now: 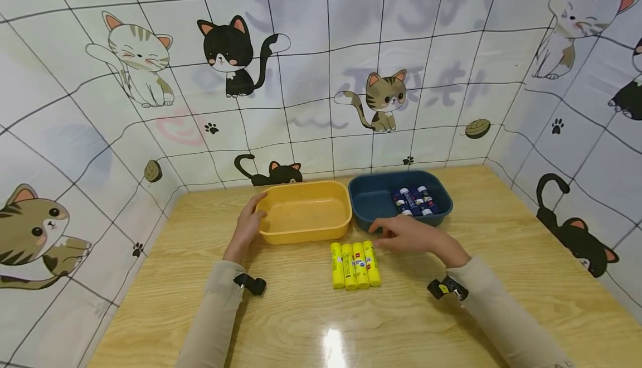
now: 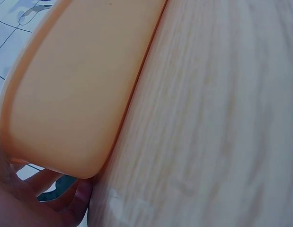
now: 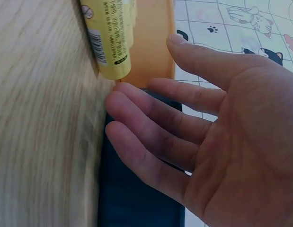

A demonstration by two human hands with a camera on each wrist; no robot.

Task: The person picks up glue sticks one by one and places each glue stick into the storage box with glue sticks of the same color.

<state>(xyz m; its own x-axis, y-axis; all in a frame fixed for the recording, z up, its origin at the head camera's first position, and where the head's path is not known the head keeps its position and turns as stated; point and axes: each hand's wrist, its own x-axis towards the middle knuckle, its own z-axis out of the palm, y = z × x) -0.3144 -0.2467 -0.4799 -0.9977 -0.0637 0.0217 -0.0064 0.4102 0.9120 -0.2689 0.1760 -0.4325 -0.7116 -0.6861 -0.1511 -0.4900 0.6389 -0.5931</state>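
My left hand [image 1: 247,227] grips the left end of a yellow plastic bin [image 1: 307,236], thumb over the rim. In the left wrist view, its fingers [image 2: 44,182] lie against the outside of the bin's end wall. Several yellow glue sticks [image 1: 349,267] lie side by side in a row on the table in front of the bin. Just right of that row is my right hand [image 1: 408,234], fingers loosely bent and holding nothing. In the right wrist view its fingertips [image 3: 119,135] are close to the end of a yellow glue stick [image 3: 113,42], apart from it.
A dark blue bin [image 1: 368,203] stands against the yellow one on its right. Several dark blue glue sticks with white caps [image 1: 414,199] lie in its right part. The wooden table [image 1: 281,318] meets a cat-patterned cloth wall [image 1: 311,128] behind the bins and at both sides.
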